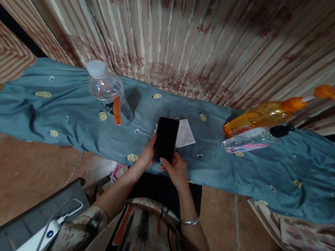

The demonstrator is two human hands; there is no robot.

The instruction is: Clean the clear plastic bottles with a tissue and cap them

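A black phone (pixel 165 139) with a dark screen is held upright over the near middle of the cloth-covered table. Wrapped round its left edge is my left hand (pixel 148 151). My right hand (pixel 177 169) grips the lower right corner, its thumb lying on the bottom of the screen. Just behind the phone, to the right, a white cloth or paper piece (pixel 186 134) lies flat, partly covered by the phone.
A clear bottle (pixel 110 92) with a white cap stands on the left of the blue-green cloth (pixel 73 114). On the right are an orange pump bottle (pixel 259 115) and a clear bottle (pixel 248 142) with a black top. A white power bank (pixel 39 237) lies at the lower left.
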